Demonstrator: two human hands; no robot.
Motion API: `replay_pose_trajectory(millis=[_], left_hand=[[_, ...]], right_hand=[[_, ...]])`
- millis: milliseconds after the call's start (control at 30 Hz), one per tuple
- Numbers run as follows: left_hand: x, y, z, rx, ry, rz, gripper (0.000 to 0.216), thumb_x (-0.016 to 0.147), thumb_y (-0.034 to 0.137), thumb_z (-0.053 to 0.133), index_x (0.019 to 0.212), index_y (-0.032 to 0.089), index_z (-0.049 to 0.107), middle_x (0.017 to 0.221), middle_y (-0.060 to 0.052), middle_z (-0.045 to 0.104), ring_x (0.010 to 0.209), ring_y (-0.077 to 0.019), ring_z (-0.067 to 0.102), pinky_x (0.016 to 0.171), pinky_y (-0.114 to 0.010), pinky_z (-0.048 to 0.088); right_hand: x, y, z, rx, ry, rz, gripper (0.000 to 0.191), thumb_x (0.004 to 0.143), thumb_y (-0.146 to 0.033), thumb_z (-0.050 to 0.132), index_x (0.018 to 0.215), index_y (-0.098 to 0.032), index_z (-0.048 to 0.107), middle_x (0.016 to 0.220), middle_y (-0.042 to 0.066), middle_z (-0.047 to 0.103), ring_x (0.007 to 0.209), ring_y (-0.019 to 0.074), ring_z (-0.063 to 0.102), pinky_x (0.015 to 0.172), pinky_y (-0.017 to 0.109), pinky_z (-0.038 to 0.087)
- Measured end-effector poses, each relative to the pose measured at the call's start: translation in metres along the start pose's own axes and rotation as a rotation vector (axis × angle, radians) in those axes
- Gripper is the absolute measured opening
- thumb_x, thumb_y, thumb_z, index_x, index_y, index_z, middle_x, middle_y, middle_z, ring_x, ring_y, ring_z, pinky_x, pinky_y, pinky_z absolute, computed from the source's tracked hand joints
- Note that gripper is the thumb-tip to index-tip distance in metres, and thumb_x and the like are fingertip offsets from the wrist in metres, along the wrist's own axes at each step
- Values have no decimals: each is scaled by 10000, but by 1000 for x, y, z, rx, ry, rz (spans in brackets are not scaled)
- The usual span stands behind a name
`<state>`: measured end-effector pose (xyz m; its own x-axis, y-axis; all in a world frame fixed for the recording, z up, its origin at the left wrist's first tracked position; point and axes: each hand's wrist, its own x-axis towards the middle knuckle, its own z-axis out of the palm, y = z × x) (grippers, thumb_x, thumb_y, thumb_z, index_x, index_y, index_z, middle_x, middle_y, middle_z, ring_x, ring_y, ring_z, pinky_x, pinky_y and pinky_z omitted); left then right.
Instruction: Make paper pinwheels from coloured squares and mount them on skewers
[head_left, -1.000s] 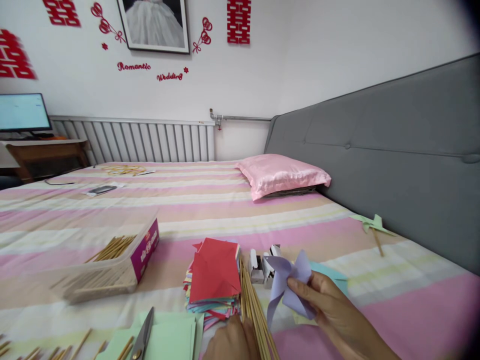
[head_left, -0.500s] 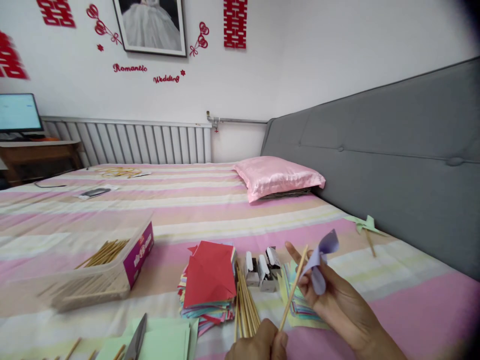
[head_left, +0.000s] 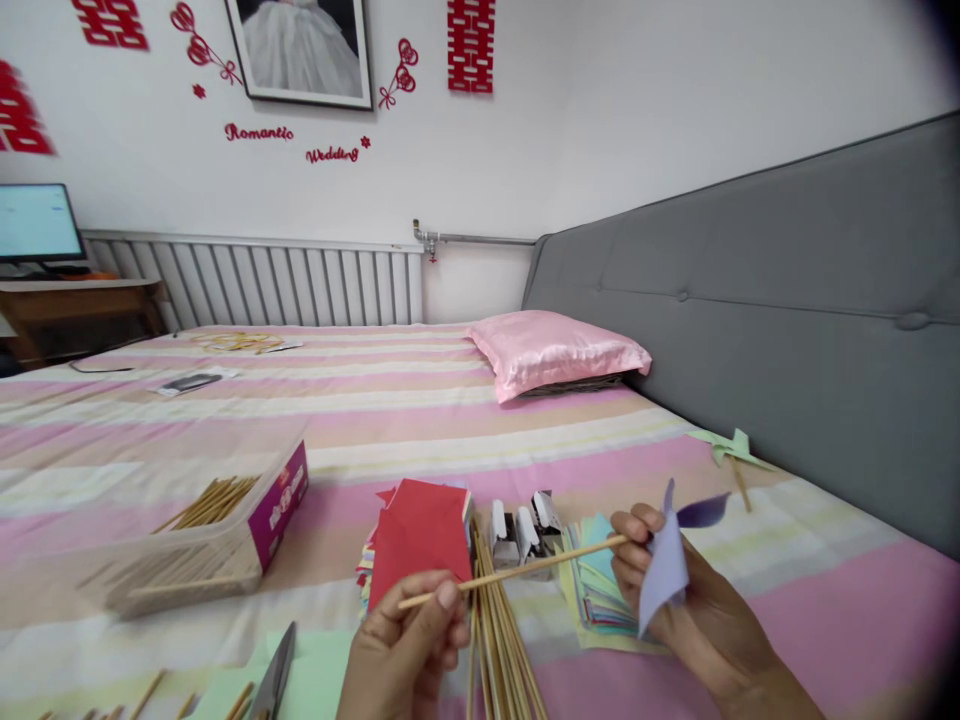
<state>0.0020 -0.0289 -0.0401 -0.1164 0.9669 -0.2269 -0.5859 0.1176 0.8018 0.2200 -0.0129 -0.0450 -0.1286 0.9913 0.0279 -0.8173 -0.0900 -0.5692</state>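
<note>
A thin wooden stick (head_left: 525, 570) runs nearly level between my two hands. My left hand (head_left: 409, 640) pinches its lower left end between thumb and fingers. At the other end, my right hand (head_left: 690, 600) is closed around a purple paper pinwheel (head_left: 666, 570) by the stick's tip; how the two are joined is hidden. Below the stick lies a bundle of wooden sticks (head_left: 499, 640). Beside my left hand is a stack of paper squares with a red sheet (head_left: 424, 535) on top. Another coloured paper stack (head_left: 596, 590) sits behind my right hand.
A clear plastic box (head_left: 202, 550) of sticks stands at left. Scissors (head_left: 276, 670) lie on green paper (head_left: 315, 655) in front. Small white boxes (head_left: 525, 535) stand mid-bed. A green pinwheel (head_left: 735, 455) rests near the grey headboard (head_left: 787, 280), and a pink pillow (head_left: 559, 350) lies farther back.
The stick has swung from steeply upright to nearly level. My left hand has moved left and up; my right hand has turned, its fingers now curled in around the purple pinwheel.
</note>
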Motion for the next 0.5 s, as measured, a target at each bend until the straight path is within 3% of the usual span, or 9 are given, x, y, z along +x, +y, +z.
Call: replay_pose_trajectory(millis=[133,267,400,500], left_hand=[[-4,3,4,-215,81,15,311,389,133,826,675,169,711,550,19,680,456,-54,590,442,-94,478],[-1,-1,8,-228,110,31,368,339,258,846,658,129,717,557,-5,697,474,-84,602,436,-121,507],[3,-2,8,-235,102,164,290,475,311,801,696,155,697,684,-22,731,677,-143,661,659,-198,547],[3,7,5,-229,134,314,268,526,353,767,708,185,667,616,-3,705,618,-134,647,624,-204,542]], right_hand=[[-3,10,12,-119,-31,57,257,546,-314,785,626,-206,566,637,-39,451,485,60,362,466,178,339],[-4,27,16,-216,-66,103,306,531,-384,784,624,-187,569,620,-31,483,491,59,374,477,176,311],[-4,38,18,-316,-134,152,355,496,-409,793,601,-177,545,613,-25,516,480,67,409,455,183,296],[-5,37,18,-357,-175,168,355,505,-413,787,581,-169,541,630,-11,552,479,70,463,451,182,328]])
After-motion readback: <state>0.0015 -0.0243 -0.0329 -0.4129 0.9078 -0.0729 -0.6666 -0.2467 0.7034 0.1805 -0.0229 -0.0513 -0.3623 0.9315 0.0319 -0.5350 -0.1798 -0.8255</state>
